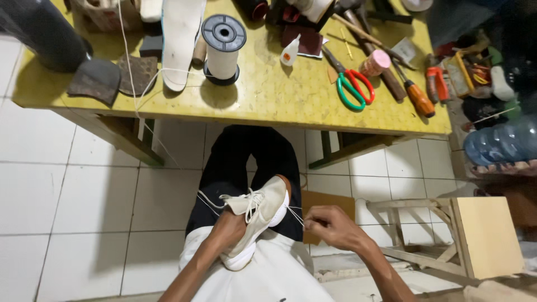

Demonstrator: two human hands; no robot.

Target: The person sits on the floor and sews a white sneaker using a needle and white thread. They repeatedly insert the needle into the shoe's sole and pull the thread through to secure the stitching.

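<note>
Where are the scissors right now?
In the head view, the scissors with one green and one red handle lie on the yellow table, right of centre, between the small glue bottle and the orange-handled screwdriver.

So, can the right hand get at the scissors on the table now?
Probably not at once: the right hand is pinching thread by the shoe, and the scissors lie far across the table.
</note>
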